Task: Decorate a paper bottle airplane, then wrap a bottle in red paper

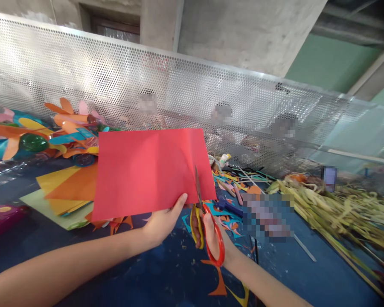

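A large red paper sheet with faint folds is held up over the dark blue table. My left hand grips its lower edge, thumb on the front and the other fingers hidden behind. In my right hand are scissors with red and yellow handles, my fingers through the loops. Their blades overlap the right part of the sheet, pointing up from its lower edge.
Colourful paper flowers stand at the left, near yellow and orange sheets and a magenta object. Paper scraps litter the blue table. Dried husks lie right; a perforated metal screen stands behind.
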Motion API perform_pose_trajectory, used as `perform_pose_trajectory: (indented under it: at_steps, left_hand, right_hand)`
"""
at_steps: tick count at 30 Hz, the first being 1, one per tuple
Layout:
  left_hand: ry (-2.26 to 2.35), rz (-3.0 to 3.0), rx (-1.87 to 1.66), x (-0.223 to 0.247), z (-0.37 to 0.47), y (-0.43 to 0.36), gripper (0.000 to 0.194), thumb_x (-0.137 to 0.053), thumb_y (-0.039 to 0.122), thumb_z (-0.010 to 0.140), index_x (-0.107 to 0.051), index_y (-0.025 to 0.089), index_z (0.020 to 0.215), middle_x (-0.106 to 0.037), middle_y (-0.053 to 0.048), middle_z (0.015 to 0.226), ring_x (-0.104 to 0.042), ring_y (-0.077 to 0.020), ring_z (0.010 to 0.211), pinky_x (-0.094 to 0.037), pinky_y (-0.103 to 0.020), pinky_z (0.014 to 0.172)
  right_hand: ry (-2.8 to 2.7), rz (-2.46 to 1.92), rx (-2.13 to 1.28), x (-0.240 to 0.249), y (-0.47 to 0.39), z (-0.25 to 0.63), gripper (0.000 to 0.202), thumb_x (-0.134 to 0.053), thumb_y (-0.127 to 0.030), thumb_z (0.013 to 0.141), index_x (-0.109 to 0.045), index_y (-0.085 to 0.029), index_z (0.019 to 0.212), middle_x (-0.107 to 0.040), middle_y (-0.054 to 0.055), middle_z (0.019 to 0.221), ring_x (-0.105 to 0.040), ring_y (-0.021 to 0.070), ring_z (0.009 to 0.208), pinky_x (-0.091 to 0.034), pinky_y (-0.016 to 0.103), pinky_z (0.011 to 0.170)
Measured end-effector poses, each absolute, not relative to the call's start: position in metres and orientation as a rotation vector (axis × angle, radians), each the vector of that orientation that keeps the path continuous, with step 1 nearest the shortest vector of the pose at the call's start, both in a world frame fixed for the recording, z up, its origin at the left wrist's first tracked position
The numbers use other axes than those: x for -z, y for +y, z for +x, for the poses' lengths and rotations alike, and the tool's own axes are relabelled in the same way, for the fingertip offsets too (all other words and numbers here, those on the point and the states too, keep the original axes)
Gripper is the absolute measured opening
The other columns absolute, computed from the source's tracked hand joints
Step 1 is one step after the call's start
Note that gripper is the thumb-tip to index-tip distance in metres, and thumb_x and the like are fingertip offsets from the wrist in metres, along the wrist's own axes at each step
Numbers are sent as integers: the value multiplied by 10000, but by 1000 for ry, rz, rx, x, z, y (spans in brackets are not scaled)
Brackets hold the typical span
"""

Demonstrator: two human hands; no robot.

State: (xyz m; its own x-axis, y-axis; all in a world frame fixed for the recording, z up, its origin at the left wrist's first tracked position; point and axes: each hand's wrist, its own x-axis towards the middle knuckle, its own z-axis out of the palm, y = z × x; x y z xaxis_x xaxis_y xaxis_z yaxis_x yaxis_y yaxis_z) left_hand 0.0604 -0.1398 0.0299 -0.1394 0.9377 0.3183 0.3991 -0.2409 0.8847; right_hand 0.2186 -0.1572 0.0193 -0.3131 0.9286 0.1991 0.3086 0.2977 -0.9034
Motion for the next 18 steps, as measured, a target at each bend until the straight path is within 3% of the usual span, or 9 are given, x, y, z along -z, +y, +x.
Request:
perform_pose_trajectory:
  at_steps: [3,10,14,18]
  left_hand:
    - [1504,1610,-1372,-30,61,-140,488,-431,576,823,-630,179,1026,-639,-115,1176,-496,-240,1226,-250,-332,1114]
    - [1471,1596,-1378,-34,60,-142,423,-444,547,828,-646,204,971,-646,-94,1169,-433,-231,1283,-189,-333,1140]
    - [1500,1610,-1366,-35,58,-142,449,-460,566,819,-647,191,982,-636,-112,1183,-403,-261,1304,-183,-377,1143]
    - [1484,1612,-1380,-35,58,-141,422,-448,559,839,-650,211,966,-679,-87,1100,-419,-232,1295,-177,-348,1147]
  right_hand:
    - [-1792,-1120,-992,-20,-158,218,558,-266,-679,874,-485,-231,624,-426,-12,462,-477,154,493,-426,275,496]
    - [-1710,-1141,-1099,-18,-158,216,543,-271,-701,852,-388,-240,590,-359,-20,443,-405,149,419,-345,284,404]
    - [-1688,-1187,-1096,-20,-161,214,525,-275,-694,855,-393,-240,618,-371,-20,448,-385,139,372,-304,284,377]
    - [-1696,-1218,-1066,-23,-161,214,532,-273,-718,838,-396,-239,642,-383,-21,449,-381,132,354,-301,279,363]
